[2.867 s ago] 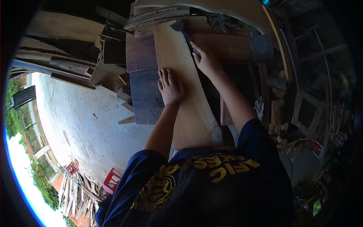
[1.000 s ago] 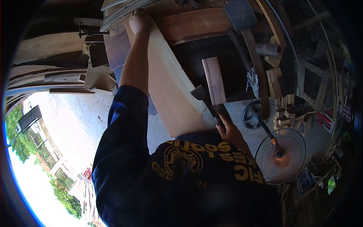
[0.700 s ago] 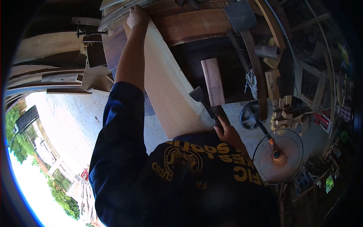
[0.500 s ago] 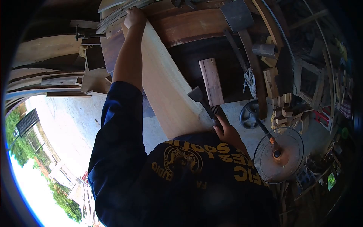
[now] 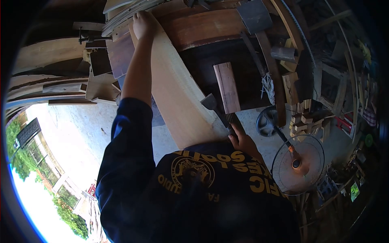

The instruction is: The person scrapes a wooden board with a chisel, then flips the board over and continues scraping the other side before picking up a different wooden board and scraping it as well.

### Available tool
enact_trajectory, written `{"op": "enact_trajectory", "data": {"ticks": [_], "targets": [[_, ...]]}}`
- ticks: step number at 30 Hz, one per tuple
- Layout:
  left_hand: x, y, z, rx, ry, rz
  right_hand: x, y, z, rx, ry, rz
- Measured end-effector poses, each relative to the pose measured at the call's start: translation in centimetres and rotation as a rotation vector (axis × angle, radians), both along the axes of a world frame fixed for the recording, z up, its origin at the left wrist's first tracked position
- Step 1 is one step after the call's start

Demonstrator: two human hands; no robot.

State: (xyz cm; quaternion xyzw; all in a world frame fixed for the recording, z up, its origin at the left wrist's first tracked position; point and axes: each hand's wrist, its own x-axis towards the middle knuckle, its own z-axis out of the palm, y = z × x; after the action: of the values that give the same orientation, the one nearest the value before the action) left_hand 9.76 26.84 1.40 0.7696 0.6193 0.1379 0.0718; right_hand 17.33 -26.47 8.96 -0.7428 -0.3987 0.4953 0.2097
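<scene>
A long pale wooden board (image 5: 178,89) runs from the far end of the workbench to my belly. My left hand (image 5: 144,26) is at its far end, with bent fingers hooked over the end. On the right, my right hand (image 5: 246,144) is beside the board's near end. Its thumb and forefinger close around the dark handle of a broad, flat-bladed scraper (image 5: 209,101). The blade points away from me and lies over the board's right edge. Part of the right hand's grip is hidden. A short reddish wood block (image 5: 227,87) lies just right of the scraper.
A standing fan (image 5: 298,164) is at the right, near stacked small wood blocks (image 5: 300,124). A dark square plate (image 5: 254,17) and a metal cylinder (image 5: 283,53) lie at the far right of the bench. Planks (image 5: 48,54) are piled at the left.
My left hand has come slightly back toward me along the board's far end, and its fingers show more. My right hand and the scraper stay nearly in place.
</scene>
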Motion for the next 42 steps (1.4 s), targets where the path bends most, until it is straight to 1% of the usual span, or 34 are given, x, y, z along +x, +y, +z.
{"op": "enact_trajectory", "data": {"ticks": [2,4,6,8,10,11,13,15,17,20,23,25,29,31,32,34,35,37,38,40,41,42], "targets": [[-2.2,-1.9,-1.9,0.201,-0.270,-0.262,-0.1,0.0,-0.5,-0.004,0.005,0.011],[-3.7,-5.5,-2.8,0.284,-0.269,-0.339,-0.4,-0.3,-2.0,0.204,-0.066,0.037],[-5.6,-9.8,-2.5,0.225,-0.098,-0.346,-0.7,0.5,-2.3,0.177,-0.061,0.013],[-7.2,-15.1,-1.9,0.102,0.086,-0.238,-1.1,1.9,-2.4,0.152,-0.058,-0.012],[-8.8,-20.0,-1.1,-0.001,0.108,-0.230,-1.3,3.8,-2.2,0.277,-0.072,-0.032],[-9.5,-22.2,-1.0,-0.024,0.112,-0.223,-1.5,4.9,-1.5,0.278,-0.072,-0.026],[-11.1,-26.2,-0.9,-0.046,0.113,-0.208,-1.8,7.3,0.3,0.059,0.039,-0.043],[-12.2,-28.9,-0.7,-0.134,0.132,-0.197,-2.5,8.9,0.8,0.067,0.028,-0.054],[-12.6,-29.6,-0.5,-0.146,0.104,-0.196,-2.9,10.1,1.2,0.073,0.015,-0.065],[-12.8,-29.7,-0.4,-0.162,0.085,-0.199,-3.3,10.8,1.1,0.009,-0.021,-0.054],[-12.8,-29.7,-0.5,-0.160,0.093,-0.204,-3.7,10.4,-0.1,0.070,-0.050,-0.072],[-12.8,-29.7,-0.7,-0.154,0.092,-0.206,-3.9,10.6,0.0,0.049,-0.144,-0.006],[-12.7,-29.7,-0.7,-0.145,0.105,-0.205,-4.3,9.8,-2.1,0.065,-0.090,-0.044],[-12.7,-29.7,-0.8,-0.140,0.112,-0.210,-4.6,9.4,-3.3,0.212,-0.085,-0.094],[-12.7,-29.7,-0.9,-0.130,0.115,-0.212,-4.7,9.3,-3.3,0.211,-0.085,-0.095],[-12.7,-29.7,-1.1,-0.119,0.115,-0.214,-4.9,9.5,-3.2,0.117,-0.130,-0.055],[-12.7,-29.8,-1.1,-0.108,0.125,-0.213,-5.3,9.4,-3.6,0.117,-0.132,-0.055],[-12.7,-29.8,-1.3,-0.093,0.133,-0.211,-5.9,8.9,-5.0,0.222,-0.271,-0.074],[-12.7,-29.8,-1.3,-0.097,0.127,-0.215,-6.0,8.7,-5.6,0.216,-0.278,-0.077],[-12.7,-29.8,-1.3,-0.087,0.126,-0.206,-5.9,8.2,-6.7,0.208,0.215,-0.255],[-12.7,-29.8,-1.5,-0.073,0.125,-0.208,-5.0,9.0,-4.3,-0.021,0.622,-0.391],[-12.6,-29.8,-1.5,-0.077,0.127,-0.207,-4.6,8.9,-4.0,-0.025,0.623,-0.391]]}}
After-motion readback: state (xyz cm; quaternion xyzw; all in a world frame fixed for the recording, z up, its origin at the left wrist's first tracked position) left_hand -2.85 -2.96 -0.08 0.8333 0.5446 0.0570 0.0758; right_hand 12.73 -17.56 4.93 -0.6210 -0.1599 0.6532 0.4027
